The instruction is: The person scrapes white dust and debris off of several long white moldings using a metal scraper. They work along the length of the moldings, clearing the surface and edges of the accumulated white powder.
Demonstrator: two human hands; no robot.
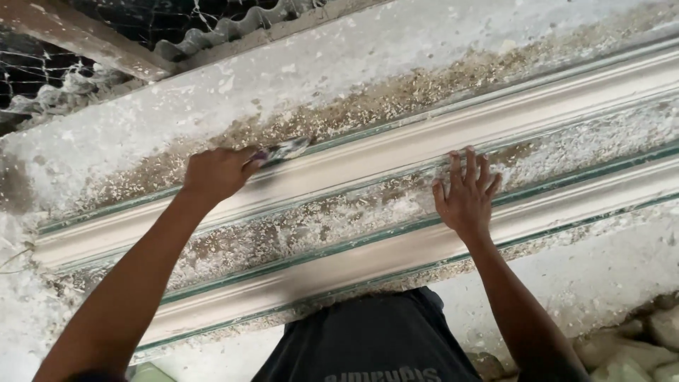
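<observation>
Plaster mouldings run in two long pale strips across the crusted tabletop. Left hand grips a small scraper, blade on the upper strip. Right hand lies flat, fingers spread, between the strips.

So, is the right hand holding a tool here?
No, the right hand lies flat with fingers spread on the plaster moulding, while the left hand holds the small scraper.
</observation>
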